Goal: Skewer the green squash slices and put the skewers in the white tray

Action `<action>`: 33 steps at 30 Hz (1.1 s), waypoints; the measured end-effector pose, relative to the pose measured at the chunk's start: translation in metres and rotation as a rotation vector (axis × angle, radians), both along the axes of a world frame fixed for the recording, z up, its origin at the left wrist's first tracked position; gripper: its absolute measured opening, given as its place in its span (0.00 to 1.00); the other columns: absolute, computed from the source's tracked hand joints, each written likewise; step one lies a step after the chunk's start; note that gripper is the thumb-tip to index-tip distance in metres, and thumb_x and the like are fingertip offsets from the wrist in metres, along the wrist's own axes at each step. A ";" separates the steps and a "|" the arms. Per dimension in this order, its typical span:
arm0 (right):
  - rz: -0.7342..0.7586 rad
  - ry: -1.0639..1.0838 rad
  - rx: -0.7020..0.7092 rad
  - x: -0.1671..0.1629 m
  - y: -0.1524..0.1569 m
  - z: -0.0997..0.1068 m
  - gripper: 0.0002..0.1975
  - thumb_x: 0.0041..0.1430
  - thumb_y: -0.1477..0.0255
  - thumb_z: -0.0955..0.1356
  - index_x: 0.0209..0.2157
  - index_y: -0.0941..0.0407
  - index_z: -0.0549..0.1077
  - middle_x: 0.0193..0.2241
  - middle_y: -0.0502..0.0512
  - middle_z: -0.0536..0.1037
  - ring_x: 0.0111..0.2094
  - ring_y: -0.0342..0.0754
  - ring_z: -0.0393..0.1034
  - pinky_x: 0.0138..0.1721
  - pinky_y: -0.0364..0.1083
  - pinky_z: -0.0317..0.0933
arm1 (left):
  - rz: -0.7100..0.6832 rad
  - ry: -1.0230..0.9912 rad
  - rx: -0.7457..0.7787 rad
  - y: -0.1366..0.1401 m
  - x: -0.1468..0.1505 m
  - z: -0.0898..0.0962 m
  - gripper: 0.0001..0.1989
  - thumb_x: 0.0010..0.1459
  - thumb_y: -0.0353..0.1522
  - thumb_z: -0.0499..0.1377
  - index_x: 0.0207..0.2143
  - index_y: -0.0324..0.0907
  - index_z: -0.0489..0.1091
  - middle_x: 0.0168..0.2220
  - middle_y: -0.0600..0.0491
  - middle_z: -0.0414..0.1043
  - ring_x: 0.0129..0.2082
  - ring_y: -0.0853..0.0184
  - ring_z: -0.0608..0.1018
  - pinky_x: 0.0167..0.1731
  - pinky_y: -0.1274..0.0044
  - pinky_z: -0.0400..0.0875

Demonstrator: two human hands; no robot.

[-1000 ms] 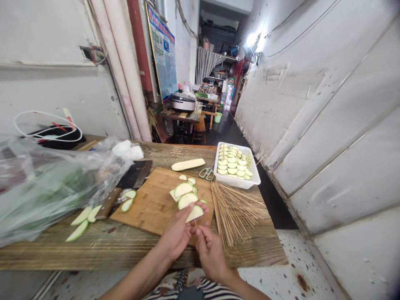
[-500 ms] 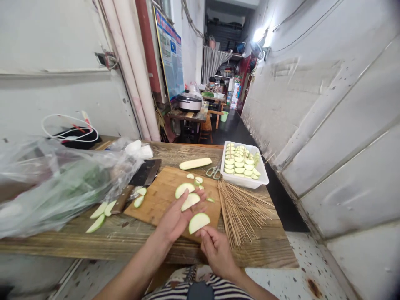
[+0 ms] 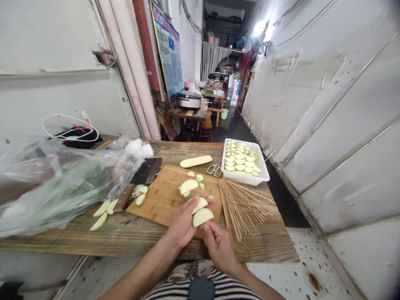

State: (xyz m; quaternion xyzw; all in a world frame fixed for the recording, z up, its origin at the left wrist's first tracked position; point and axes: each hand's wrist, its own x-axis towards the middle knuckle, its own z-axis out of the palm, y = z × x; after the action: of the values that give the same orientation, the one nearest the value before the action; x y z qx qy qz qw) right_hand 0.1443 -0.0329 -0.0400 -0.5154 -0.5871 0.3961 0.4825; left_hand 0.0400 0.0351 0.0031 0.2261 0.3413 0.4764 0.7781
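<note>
Over the wooden cutting board (image 3: 156, 191), my left hand (image 3: 183, 223) is closed on a half-moon zucchini slice (image 3: 199, 205), its fingers behind it. Just below, another pale slice with a green rim (image 3: 203, 217) touches my right hand (image 3: 220, 246). My right hand is pinched at the low end of what looks like a thin bamboo skewer, mostly hidden by the slices and fingers. A further half-moon slice (image 3: 189, 186) sits beyond my left fingertips, with a bit of skewer below it. Smaller zucchini pieces (image 3: 199, 178) lie on the board behind.
Loose bamboo skewers (image 3: 243, 208) spread right of the board. Behind them stands a white tray (image 3: 246, 179) of skewered slices, beside scissors (image 3: 214, 170). A peeled zucchini piece (image 3: 196, 161), a cleaver (image 3: 146, 170) and a plastic bag (image 3: 68, 183) lie about. A person (image 3: 211, 81) is far back.
Both hands have shifted slightly right. My left hand has come closer to my right, and the two nearer slices now lie almost together. A person has come into view at the far table.
</note>
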 end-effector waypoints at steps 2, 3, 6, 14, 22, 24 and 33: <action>-0.013 -0.009 0.001 0.001 0.001 0.002 0.17 0.64 0.63 0.57 0.30 0.58 0.70 0.16 0.43 0.55 0.17 0.40 0.50 0.19 0.39 0.46 | -0.026 -0.015 -0.007 -0.001 0.001 -0.001 0.09 0.53 0.32 0.60 0.37 0.36 0.70 0.39 0.44 0.76 0.46 0.58 0.75 0.37 0.73 0.73; -0.019 -0.012 -0.002 0.002 0.001 0.002 0.17 0.64 0.63 0.57 0.30 0.58 0.70 0.15 0.43 0.55 0.17 0.40 0.50 0.19 0.39 0.46 | -0.036 -0.028 -0.013 0.001 0.000 -0.001 0.12 0.54 0.35 0.60 0.38 0.36 0.71 0.39 0.44 0.76 0.46 0.58 0.75 0.38 0.73 0.73; -0.004 -0.011 -0.023 0.004 -0.001 0.002 0.18 0.64 0.63 0.57 0.30 0.59 0.70 0.15 0.43 0.55 0.17 0.40 0.49 0.19 0.39 0.45 | 0.008 -0.073 -0.037 0.011 -0.011 0.002 0.20 0.56 0.44 0.55 0.42 0.37 0.70 0.42 0.43 0.75 0.46 0.58 0.75 0.41 0.70 0.72; 0.110 -0.012 -0.054 0.004 -0.004 0.003 0.19 0.64 0.63 0.57 0.28 0.59 0.71 0.15 0.43 0.56 0.17 0.39 0.50 0.18 0.38 0.45 | 0.120 -0.065 0.075 0.035 -0.031 0.005 0.08 0.57 0.33 0.55 0.36 0.39 0.70 0.37 0.50 0.75 0.42 0.62 0.76 0.47 0.64 0.69; 0.075 -0.061 -0.023 0.002 -0.004 0.002 0.18 0.63 0.65 0.58 0.28 0.58 0.71 0.15 0.43 0.55 0.17 0.40 0.49 0.18 0.39 0.45 | 0.191 0.001 0.032 0.027 -0.021 -0.001 0.06 0.57 0.31 0.54 0.33 0.38 0.70 0.35 0.50 0.76 0.43 0.63 0.76 0.46 0.69 0.70; 0.062 -0.066 -0.037 0.002 -0.003 0.002 0.17 0.63 0.65 0.58 0.28 0.58 0.70 0.14 0.42 0.54 0.16 0.40 0.48 0.18 0.39 0.44 | 0.201 0.037 -0.011 0.025 -0.016 -0.001 0.06 0.57 0.31 0.54 0.33 0.37 0.70 0.35 0.48 0.76 0.41 0.63 0.77 0.46 0.71 0.70; -0.014 -0.073 -0.041 0.019 -0.003 -0.007 0.17 0.63 0.64 0.58 0.30 0.59 0.71 0.16 0.44 0.55 0.18 0.40 0.49 0.20 0.39 0.44 | 0.203 0.099 0.098 0.035 -0.035 -0.023 0.19 0.56 0.44 0.55 0.41 0.39 0.71 0.46 0.46 0.73 0.47 0.63 0.74 0.48 0.72 0.66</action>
State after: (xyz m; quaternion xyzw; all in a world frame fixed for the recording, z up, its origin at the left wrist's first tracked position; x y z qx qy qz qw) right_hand 0.1635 -0.0357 -0.0469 -0.5433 -0.5923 0.3858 0.4528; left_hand 0.0052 0.0699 -0.0194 0.2512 0.3766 0.5570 0.6963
